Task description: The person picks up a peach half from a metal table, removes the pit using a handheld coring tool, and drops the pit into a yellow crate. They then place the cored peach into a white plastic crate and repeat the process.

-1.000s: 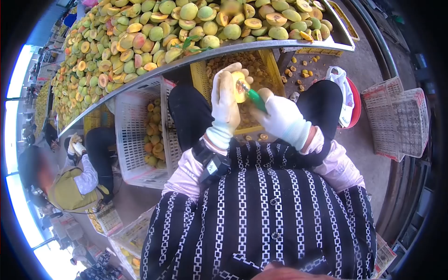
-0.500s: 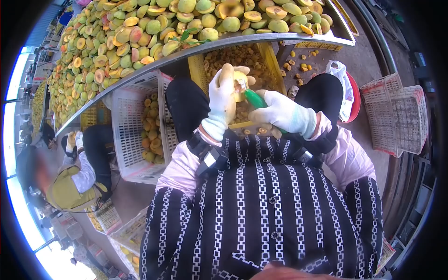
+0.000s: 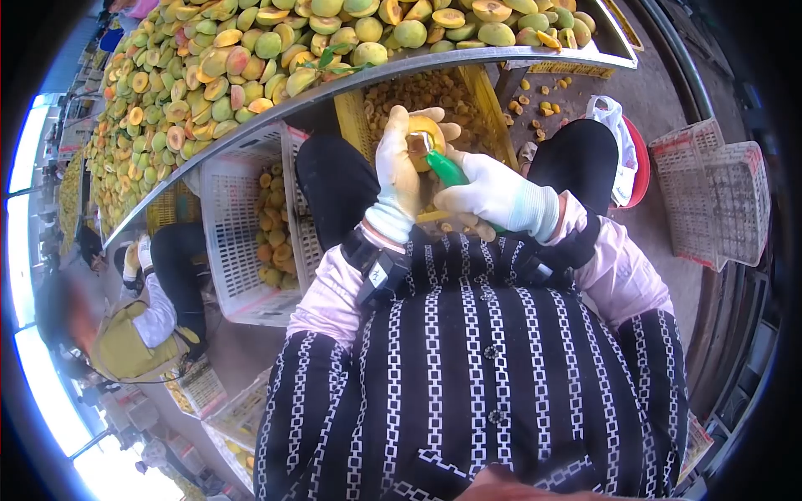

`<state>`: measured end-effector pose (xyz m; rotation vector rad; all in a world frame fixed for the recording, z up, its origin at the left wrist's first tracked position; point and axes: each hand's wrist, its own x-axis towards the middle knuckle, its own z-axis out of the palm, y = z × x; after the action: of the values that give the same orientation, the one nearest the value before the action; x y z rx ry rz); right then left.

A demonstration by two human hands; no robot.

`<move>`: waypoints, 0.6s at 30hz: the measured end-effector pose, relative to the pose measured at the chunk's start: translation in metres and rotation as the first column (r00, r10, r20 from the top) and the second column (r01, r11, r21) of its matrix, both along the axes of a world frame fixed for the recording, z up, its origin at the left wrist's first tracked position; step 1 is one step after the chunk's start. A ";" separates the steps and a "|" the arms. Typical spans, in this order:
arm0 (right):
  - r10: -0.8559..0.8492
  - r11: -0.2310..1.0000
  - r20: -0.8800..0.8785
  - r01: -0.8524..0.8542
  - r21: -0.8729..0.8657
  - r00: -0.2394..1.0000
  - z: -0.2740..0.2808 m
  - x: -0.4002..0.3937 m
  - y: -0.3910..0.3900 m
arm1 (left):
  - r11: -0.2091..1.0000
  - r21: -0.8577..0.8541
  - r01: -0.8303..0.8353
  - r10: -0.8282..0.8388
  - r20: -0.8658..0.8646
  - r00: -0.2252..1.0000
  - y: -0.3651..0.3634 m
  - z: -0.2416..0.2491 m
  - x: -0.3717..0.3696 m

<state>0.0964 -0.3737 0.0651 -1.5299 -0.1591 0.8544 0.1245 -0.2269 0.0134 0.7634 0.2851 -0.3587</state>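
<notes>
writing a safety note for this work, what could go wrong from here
The tip of the green-handled tool in the right hand works at the fruit half in the left hand; a slip might jab the glove. The fruit half could also drop into the yellow crate below. Fruit heaped close to the metal edge could roll off.

Grey floor (image 3: 242,355) with a long metal rail (image 3: 683,71) at right, bright white openings (image 3: 22,250) far left.
</notes>
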 end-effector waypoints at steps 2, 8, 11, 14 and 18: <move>0.032 0.986 -0.246 0.010 0.168 0.969 -0.005 0.005 -0.005 | 0.998 0.002 -0.066 0.066 0.069 0.995 -0.001 -0.008 0.002; 0.075 0.768 -0.492 0.264 0.584 0.867 -0.026 0.002 -0.010 | 0.959 0.121 -0.256 0.200 0.353 0.914 -0.009 -0.024 0.013; -0.238 0.912 0.401 0.345 -0.221 0.885 -0.043 0.027 -0.034 | 0.973 -0.012 -0.232 0.232 0.072 0.970 -0.005 -0.036 0.012; -0.229 0.890 0.330 0.334 -0.309 0.916 -0.043 0.020 -0.051 | 0.995 0.011 -0.100 0.100 0.063 0.993 -0.007 -0.032 0.005; -0.021 0.956 0.317 0.112 -0.271 0.948 -0.039 0.017 -0.042 | 0.986 0.143 -0.088 0.075 0.092 0.993 -0.009 -0.039 0.003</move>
<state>0.1134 -0.4160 0.0264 -1.9290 -0.2187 0.5934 0.1270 -0.2361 -0.0257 0.9071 0.2631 -0.2281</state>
